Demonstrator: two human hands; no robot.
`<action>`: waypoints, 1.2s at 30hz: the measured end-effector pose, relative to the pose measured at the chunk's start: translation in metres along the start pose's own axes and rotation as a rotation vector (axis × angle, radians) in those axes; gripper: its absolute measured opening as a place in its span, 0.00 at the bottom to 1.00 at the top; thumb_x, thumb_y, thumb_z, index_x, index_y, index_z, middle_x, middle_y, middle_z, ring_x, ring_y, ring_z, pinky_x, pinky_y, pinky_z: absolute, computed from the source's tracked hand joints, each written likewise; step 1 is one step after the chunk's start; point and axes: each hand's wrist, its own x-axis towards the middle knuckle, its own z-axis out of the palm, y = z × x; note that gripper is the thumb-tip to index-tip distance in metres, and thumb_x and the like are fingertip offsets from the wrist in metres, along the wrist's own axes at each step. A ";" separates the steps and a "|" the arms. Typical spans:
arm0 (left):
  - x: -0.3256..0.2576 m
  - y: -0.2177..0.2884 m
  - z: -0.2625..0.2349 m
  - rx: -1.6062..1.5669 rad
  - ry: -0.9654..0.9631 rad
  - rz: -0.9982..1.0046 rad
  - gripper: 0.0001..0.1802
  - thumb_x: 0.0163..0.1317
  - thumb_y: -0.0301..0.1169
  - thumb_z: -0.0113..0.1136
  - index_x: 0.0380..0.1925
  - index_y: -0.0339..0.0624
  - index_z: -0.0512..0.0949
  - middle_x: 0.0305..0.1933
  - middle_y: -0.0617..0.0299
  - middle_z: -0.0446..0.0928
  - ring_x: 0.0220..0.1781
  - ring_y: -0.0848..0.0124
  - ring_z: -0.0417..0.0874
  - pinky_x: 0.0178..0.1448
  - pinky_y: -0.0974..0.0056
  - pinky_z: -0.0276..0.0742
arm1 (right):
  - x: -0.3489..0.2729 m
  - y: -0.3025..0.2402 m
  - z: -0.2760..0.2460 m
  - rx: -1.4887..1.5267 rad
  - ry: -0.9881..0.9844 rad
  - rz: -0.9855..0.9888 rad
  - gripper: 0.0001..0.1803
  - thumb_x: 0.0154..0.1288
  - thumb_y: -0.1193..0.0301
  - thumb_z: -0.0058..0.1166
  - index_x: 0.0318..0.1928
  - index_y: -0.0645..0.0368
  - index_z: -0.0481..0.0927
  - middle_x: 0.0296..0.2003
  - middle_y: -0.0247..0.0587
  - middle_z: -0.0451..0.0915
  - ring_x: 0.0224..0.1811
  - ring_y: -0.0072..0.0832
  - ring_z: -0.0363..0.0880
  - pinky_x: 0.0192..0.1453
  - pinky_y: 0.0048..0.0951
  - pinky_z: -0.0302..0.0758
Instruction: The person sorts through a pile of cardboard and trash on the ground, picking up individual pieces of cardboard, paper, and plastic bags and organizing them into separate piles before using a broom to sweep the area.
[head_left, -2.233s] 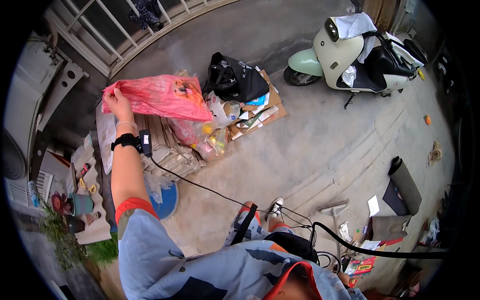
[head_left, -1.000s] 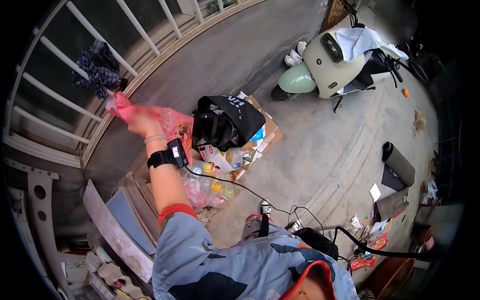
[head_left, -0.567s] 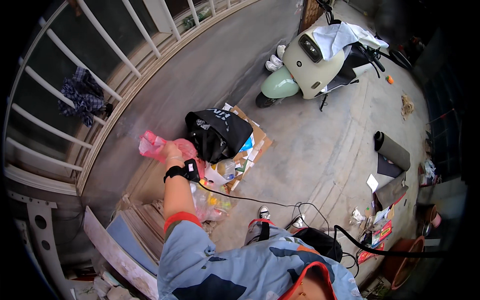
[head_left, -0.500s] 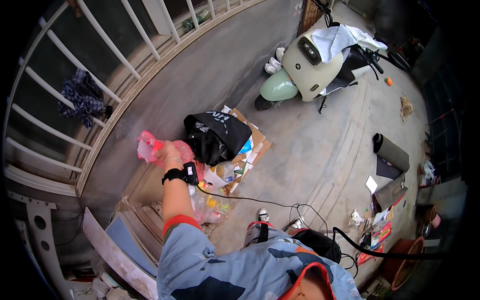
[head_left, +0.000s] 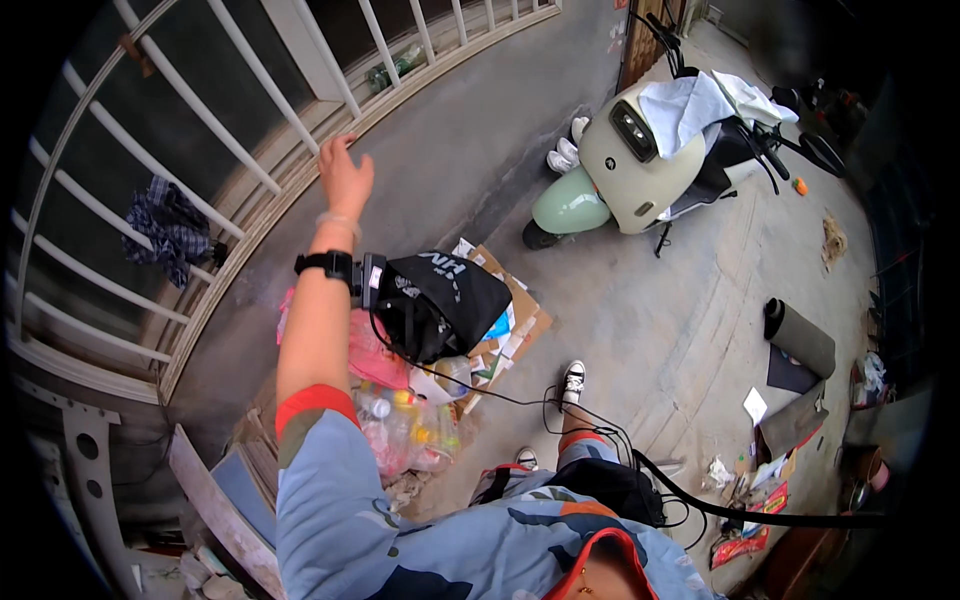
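My left hand is raised at the end of a stretched arm, fingers apart and nothing in them. It is in front of the grey wall, nearest to the lower frame of the barred window. I cannot tell whether the fingertips touch it. Below, partly behind my forearm, lies a pink plastic bag. Beside it a black bag rests on flattened cardboard. Clear plastic bottles are heaped in a bag nearer to me. My right hand is out of view.
A green and cream scooter stands ahead, draped with a pale cloth. Checked cloth hangs on the bars. A rolled mat and scattered litter lie right. Boards lean at left. A black cable runs across me.
My left hand has let go of the pink bag and risen away from it toward the window bars. One foot has stepped forward.
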 end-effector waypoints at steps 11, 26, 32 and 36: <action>0.153 -0.028 0.138 0.595 -0.405 -0.122 0.25 0.45 0.30 0.53 0.46 0.43 0.63 0.51 0.53 0.61 0.54 0.58 0.59 0.55 0.59 0.59 | 0.185 -0.119 -0.068 0.040 -0.136 -0.062 0.18 0.53 0.58 0.40 0.37 0.56 0.76 0.34 0.48 0.75 0.38 0.39 0.74 0.40 0.37 0.69; 0.211 -0.035 0.191 0.787 -0.338 -0.215 0.33 0.28 0.39 0.67 0.37 0.34 0.67 0.41 0.51 0.66 0.45 0.60 0.69 0.45 0.62 0.70 | 0.259 -0.160 -0.104 -0.007 -0.243 -0.001 0.19 0.52 0.58 0.41 0.37 0.56 0.76 0.35 0.48 0.75 0.39 0.39 0.73 0.41 0.37 0.69; 0.191 -0.017 0.165 0.803 -0.403 -0.208 0.29 0.31 0.44 0.64 0.30 0.33 0.70 0.35 0.50 0.69 0.39 0.59 0.73 0.41 0.63 0.72 | 0.248 -0.155 -0.113 -0.061 -0.234 -0.024 0.19 0.51 0.57 0.41 0.36 0.57 0.76 0.35 0.47 0.75 0.39 0.39 0.73 0.41 0.37 0.69; 0.161 0.004 0.120 0.695 -0.326 -0.312 0.25 0.32 0.44 0.64 0.25 0.34 0.74 0.31 0.50 0.72 0.36 0.60 0.74 0.40 0.63 0.72 | 0.242 -0.148 -0.123 -0.164 -0.225 -0.068 0.19 0.51 0.57 0.41 0.36 0.57 0.76 0.35 0.47 0.75 0.39 0.39 0.73 0.41 0.36 0.69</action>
